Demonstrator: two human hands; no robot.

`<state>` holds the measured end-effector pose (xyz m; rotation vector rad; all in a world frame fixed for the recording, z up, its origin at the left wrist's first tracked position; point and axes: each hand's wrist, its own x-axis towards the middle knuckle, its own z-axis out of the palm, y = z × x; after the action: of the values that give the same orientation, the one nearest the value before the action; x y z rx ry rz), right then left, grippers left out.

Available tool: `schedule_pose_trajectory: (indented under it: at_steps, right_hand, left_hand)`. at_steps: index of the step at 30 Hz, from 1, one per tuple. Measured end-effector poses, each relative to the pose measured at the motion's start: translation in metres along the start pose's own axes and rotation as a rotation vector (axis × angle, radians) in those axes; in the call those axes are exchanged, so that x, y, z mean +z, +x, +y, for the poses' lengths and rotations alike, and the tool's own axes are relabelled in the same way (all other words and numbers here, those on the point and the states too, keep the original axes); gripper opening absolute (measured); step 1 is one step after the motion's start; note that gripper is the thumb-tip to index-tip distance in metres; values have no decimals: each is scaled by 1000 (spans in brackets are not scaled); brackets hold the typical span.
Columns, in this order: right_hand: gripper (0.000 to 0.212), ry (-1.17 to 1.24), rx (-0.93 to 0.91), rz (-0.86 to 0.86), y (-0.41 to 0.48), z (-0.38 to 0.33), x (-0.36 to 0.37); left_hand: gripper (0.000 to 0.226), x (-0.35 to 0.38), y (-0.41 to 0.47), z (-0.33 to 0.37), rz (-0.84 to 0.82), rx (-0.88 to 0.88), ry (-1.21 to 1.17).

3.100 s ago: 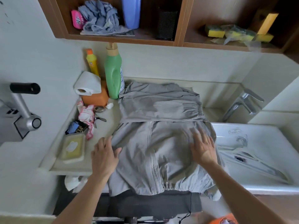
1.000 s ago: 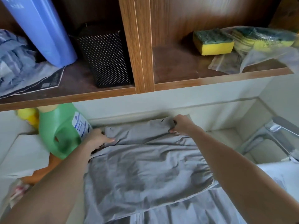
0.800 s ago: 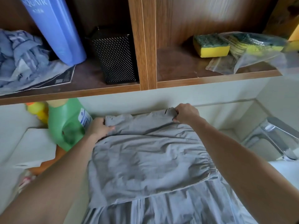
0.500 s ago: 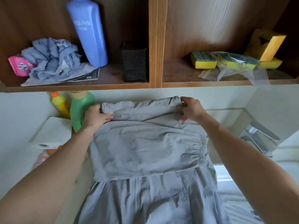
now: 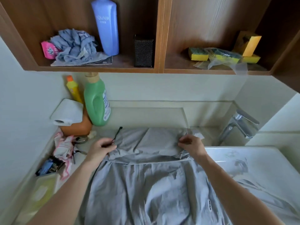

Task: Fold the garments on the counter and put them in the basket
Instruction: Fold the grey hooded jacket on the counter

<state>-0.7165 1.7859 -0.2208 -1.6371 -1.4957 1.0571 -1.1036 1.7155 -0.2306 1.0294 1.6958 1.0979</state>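
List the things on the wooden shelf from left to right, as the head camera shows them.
pink packet → crumpled blue cloth → tall blue bottle → black mesh box → flat yellow sponge → bagged sponges → upright yellow sponge

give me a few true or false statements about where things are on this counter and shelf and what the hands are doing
1. The left hand and right hand both grip the grey garment. True.
2. The blue bottle stands on the shelf. True.
3. The green bottle stands on the shelf too. False: it stands on the counter.
4. The sponges lie on the counter. False: they lie in the shelf's right compartment.
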Motion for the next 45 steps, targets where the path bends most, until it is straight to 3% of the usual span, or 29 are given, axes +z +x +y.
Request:
schedule_pose_trajectory:
  at_steps: [7,10,13,14,16,18,19,21,22,24,26,28,30,34,40,43,45]
  right_hand:
    - [19,-382,-48,46,-28,20,11]
    - [29,-539,3,-50,-32,40,19]
    - [22,-742,44,-159,-28,30,23]
    - [23,-853,50,-185,-26,21,25]
    - [23,-941,-16,-149,-20,-5,35]
    - [22,-895,-197,-113,-14,-31,55]
    - [25,-875,-308,-120,-13,-42,71]
    - [34,-829,-486,-167,-15,-55,107]
    - [42,-810,-524,-217,-15,-57,124]
    - [55,-858,-489,-313,-14,-51,143]
    - [62,-945,-414,-276,-2,-26,138]
    - [69,-976,-302,-173,8,13,110]
    - [79,-925,-201,-54,17,47,83]
    - [79,-884,-132,19,34,66,64]
    - [92,-865,-148,-20,49,64,60]
    - [81,-976,-168,-157,75,47,35]
    - [88,-1054,-183,-321,97,30,13]
  left_hand:
    - [44,14,-16,-29,-33,82,388]
    - [53,16,-21,-42,-125,86,653]
    - [58,8,-19,-32,-243,54,903]
    - [55,7,-20,-24,-242,14,991]
    - [48,10,-21,-4,-45,9,1107]
    - [40,24,-20,16,230,224,1082]
    - [35,35,-18,24,279,369,1034]
    - [33,59,-9,32,206,589,974]
    - [38,71,-2,31,114,613,992]
    - [57,80,10,13,-81,471,1108]
    - [74,67,19,-16,-188,219,1198]
    - [88,45,19,-44,-215,20,1180]
    - [103,28,20,-58,-162,-59,1146]
    - [113,24,29,-53,-173,-111,1083]
    - [118,7,40,-44,-138,-73,980]
    - [120,-16,65,-22,-155,45,977]
    - [125,-28,83,-8,-249,43,1063]
